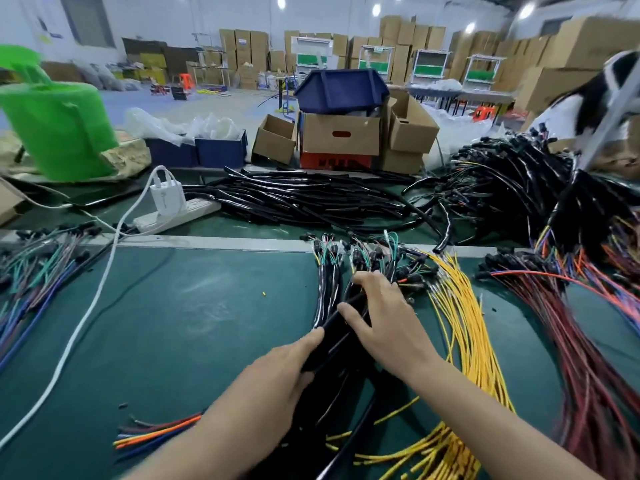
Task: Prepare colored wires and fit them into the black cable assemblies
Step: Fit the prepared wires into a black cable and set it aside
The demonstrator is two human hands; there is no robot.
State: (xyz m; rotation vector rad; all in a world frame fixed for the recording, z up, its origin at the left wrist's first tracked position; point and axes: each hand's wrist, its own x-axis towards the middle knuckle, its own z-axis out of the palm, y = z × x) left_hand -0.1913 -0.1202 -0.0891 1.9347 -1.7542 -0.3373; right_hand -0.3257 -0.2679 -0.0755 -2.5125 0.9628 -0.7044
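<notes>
Head view. Both hands are close together on the cables (327,306), a black bundle lying on the bench (173,323) straight in front of the person. The plug ends of the bundle point away from the person.

The left hand (277,368) grips the near part of the bundle, with its forefinger stretched along one cable. The right hand (384,313) lies on top a little further along. Its fingers are bent over the far side and its thumb is spread against the near side, so it seems to hold the bundle as well. How firm this hold is cannot be told.

The yellow wires (464,327) lie just beside the bundle on the right, and some pass under the right wrist. The red wires (571,323) are further right. A small fan of mixed wires (159,431) lies near the left forearm.

The likely trouble is tangling: if the bundle is lifted or pulled now, the yellow wires touching it may be dragged along and mixed in. One cable sits loose above the others between the hands, and it may slip out if the grip opens. The left forearm could also sweep the mixed wires out of order.
</notes>
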